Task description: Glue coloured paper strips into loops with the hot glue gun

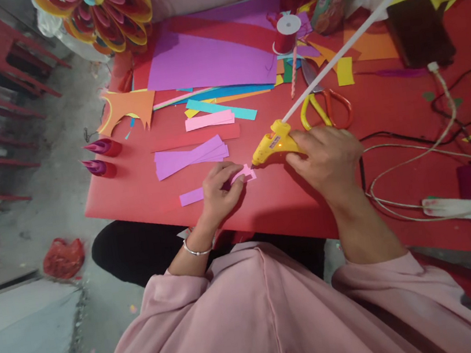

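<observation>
My right hand (327,158) is wrapped round the handle of a yellow glue gun (272,144), a long white glue stick (344,47) sticking out of its back. The gun's dark nozzle points left at the end of a small pink paper strip (251,172). Fingers and thumb of my left hand (222,189) press on that strip against the red table. A purple strip (191,197) shows at the left of my left hand. Above it lie fanned purple strips (191,157), a red strip (212,135), pink strips (210,120) and a turquoise strip (222,110).
Scissors (326,111) with red and yellow handles lie beyond my right hand, near a thread spool (286,34). Cables (415,145) and a power strip (467,207) are at right. Two rolled purple cones (101,167) stand at the left edge of the red table (131,185).
</observation>
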Demonstrator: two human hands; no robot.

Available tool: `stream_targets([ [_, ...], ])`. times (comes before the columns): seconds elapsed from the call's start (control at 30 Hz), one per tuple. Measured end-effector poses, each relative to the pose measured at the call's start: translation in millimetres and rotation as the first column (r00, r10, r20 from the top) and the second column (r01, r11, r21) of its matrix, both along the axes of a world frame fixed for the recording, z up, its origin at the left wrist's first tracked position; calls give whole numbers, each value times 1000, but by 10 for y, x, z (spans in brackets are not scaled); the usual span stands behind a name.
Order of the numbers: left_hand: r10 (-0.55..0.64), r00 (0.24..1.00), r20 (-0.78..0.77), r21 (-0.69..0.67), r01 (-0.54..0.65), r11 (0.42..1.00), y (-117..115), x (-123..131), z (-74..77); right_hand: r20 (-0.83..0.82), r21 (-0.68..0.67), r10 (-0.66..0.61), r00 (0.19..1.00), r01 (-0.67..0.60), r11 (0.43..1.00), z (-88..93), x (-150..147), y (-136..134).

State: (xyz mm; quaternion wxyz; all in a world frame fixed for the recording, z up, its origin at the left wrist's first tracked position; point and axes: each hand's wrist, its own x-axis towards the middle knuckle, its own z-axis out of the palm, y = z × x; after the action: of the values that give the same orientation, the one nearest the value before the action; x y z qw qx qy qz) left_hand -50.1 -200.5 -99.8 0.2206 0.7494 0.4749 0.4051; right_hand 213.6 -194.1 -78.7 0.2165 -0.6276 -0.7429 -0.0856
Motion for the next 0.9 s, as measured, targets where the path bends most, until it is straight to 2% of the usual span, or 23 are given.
stream_targets([
  [0.5, 3, 1000, -10, 1, -3, 1000, -2, -1, -3, 35, 27, 13, 999, -13, 1000, 14, 12, -19],
  [0.73, 2, 1000, -19, 1, -2, 1000, 0, -6, -6, 25, -12, -8, 1000, 8, 1000, 62, -28, -21],
  [0.9, -13, 1000, 26, 25, 13, 1000, -3, 0, -5, 16, -10, -9, 1000, 9, 1000, 83, -55, -6],
])
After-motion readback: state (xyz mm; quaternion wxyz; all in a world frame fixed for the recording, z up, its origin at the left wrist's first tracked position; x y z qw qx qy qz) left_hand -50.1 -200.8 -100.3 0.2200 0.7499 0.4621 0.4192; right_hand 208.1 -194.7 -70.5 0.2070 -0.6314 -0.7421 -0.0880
